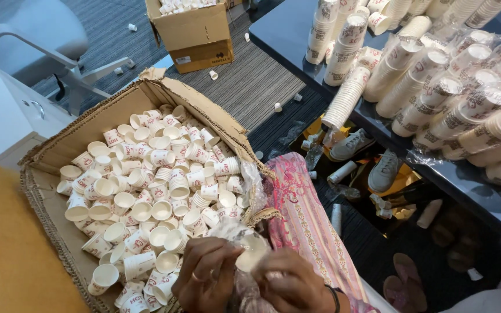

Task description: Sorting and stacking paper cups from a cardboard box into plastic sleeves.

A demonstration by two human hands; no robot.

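Note:
My left hand [207, 273] and my right hand [291, 284] meet at the bottom of the view, both gripping a crinkled clear plastic sleeve [249, 290] with a white paper cup [252, 253] showing at its top. The left hand wears a ring, the right wrist a dark bangle. Just left of the hands stands a torn cardboard box [97, 122] filled with several loose small white paper cups [158, 179] with red print. My lap is covered by pink patterned cloth [305, 214].
A dark table [465, 179] at right carries many wrapped stacks of paper cups [413, 75]. Under it lie grey shoes [366, 156], sandals and stray cups. A second cardboard box [195, 32] stands farther back on the carpet, a grey chair [36, 35] at left.

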